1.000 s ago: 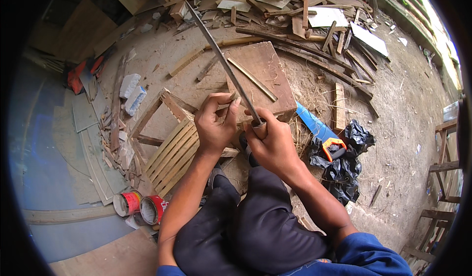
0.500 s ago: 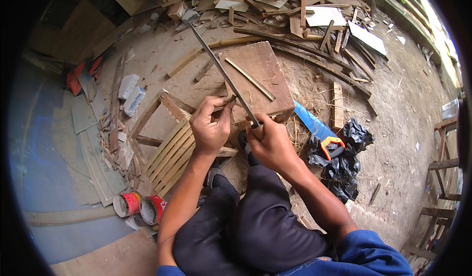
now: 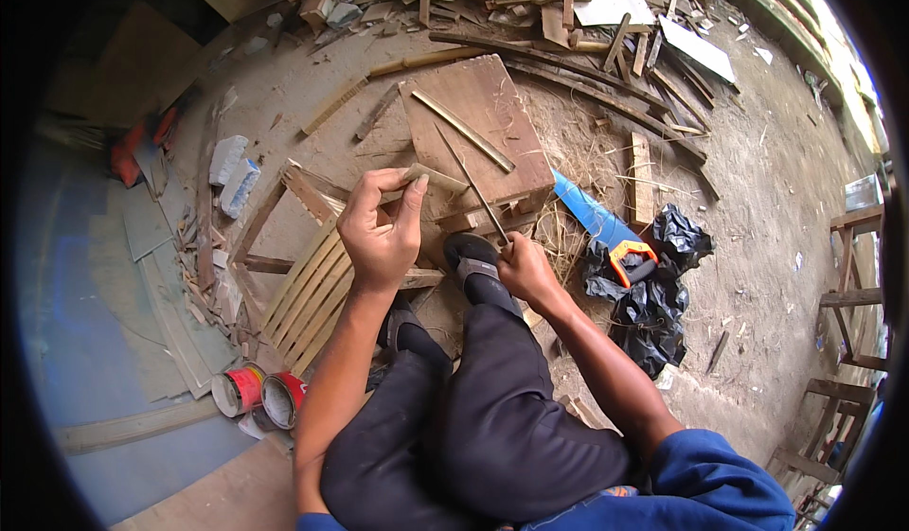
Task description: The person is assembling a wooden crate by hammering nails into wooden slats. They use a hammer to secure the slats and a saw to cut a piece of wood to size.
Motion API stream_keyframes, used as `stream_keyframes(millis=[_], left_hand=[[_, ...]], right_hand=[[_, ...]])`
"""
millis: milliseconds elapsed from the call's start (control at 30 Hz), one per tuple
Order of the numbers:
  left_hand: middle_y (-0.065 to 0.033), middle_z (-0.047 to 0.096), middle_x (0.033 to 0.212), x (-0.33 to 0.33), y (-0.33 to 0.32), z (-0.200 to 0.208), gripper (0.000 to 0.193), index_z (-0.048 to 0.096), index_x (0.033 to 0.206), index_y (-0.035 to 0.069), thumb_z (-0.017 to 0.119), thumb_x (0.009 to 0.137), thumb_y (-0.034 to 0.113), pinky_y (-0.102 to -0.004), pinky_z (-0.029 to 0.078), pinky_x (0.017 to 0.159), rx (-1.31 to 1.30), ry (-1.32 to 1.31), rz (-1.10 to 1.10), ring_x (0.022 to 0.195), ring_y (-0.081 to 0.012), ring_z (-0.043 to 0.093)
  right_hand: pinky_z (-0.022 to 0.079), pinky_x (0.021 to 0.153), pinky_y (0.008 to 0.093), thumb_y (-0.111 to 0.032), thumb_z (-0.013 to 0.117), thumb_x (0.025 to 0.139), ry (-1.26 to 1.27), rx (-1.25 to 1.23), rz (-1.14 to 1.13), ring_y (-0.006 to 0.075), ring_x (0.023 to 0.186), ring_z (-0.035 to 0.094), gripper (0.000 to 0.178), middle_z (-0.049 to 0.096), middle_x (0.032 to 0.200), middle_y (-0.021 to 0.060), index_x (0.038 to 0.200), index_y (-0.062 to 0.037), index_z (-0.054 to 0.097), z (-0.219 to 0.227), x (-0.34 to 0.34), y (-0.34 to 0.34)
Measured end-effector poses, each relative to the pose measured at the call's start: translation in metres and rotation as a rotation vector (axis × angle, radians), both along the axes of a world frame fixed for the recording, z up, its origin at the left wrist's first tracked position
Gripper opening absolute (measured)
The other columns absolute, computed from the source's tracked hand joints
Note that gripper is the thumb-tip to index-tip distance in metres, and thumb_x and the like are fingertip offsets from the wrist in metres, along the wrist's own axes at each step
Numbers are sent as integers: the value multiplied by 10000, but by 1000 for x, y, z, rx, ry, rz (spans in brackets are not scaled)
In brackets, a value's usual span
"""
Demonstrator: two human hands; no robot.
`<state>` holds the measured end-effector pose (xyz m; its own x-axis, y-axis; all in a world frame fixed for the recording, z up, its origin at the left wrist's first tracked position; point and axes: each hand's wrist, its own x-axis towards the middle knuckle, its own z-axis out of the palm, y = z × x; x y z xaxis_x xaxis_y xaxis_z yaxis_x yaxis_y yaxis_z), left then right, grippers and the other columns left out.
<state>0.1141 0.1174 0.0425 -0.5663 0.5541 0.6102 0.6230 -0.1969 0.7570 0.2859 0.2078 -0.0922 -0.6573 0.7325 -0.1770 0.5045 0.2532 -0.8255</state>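
Between the thumb and fingers of my left hand (image 3: pixel 379 233) is a short, flat bamboo strip (image 3: pixel 441 181), its free end pointing right. My right hand (image 3: pixel 525 268) is closed round the handle end of a long, thin-bladed tool (image 3: pixel 481 193); whether it is a knife or a file I cannot tell. Its narrow tip points up and left, over the brown wooden box (image 3: pixel 516 143). Tool and strip look close together, but contact is unclear. A longer bamboo strip (image 3: pixel 462 132) lies slantwise on the box top.
Right of the box lie a blue-bladed handsaw (image 3: pixel 595 211), black plastic bags (image 3: pixel 653 318) and a wood offcut (image 3: pixel 641 179). A slatted wooden piece (image 3: pixel 308 294) and two red cans (image 3: pixel 239 389) are at left. Scrap boards (image 3: pixel 615 20) pile up at the back.
My right hand has drawn lower and slightly right, and the tool's tip has come down from far left to over the box. My left hand has moved slightly left, showing more of the strip.
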Motion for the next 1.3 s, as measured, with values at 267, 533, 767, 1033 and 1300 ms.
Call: stream_keyframes(millis=[267, 533, 767, 1033, 1300], left_hand=[[-68, 681, 1056, -19, -1, 8, 157, 638, 1130, -20, 653, 989, 49, -256, 586, 744, -94, -47, -61, 913, -113, 651], [-74, 614, 1056, -29, 5, 6, 204, 553, 1203, 2, 606, 1016, 64, -279, 643, 730, -48, -242, -139, 923, -122, 631], [-85, 621, 1139, -11, 8, 5, 201, 630, 1139, -18, 643, 1015, 140, -290, 665, 728, 37, -252, 41, 952, -111, 630], [-59, 719, 1057, -5, -3, -5, 231, 726, 1086, -33, 795, 880, 45, -268, 594, 797, 11, -183, 135, 916, -108, 664], [-41, 735, 963, -4, -15, -7, 206, 757, 1052, -22, 813, 862, 36, -263, 535, 779, 21, -94, 153, 883, -101, 653]], right_hand=[[498, 645, 433, -67, 646, 837, 126, -73, -25, 322, 636, 622, 202, 607, 674, 202, 1006, 44, 645, -16, 9, -1], [487, 608, 501, -72, 677, 882, 306, 113, 20, 417, 668, 659, 339, 658, 725, 216, 1198, -16, 567, 37, 21, -27], [518, 697, 572, -120, 606, 905, 106, 130, 84, 488, 793, 665, 384, 676, 823, 289, 1257, -1, 508, 44, 25, -36], [507, 741, 570, -84, 603, 882, 303, -80, 111, 487, 799, 658, 362, 676, 824, 288, 1222, 23, 539, 67, 12, -33], [499, 769, 614, -137, 601, 917, 79, -83, 63, 539, 833, 643, 194, 651, 818, 351, 992, 38, 562, 52, -1, -20]])
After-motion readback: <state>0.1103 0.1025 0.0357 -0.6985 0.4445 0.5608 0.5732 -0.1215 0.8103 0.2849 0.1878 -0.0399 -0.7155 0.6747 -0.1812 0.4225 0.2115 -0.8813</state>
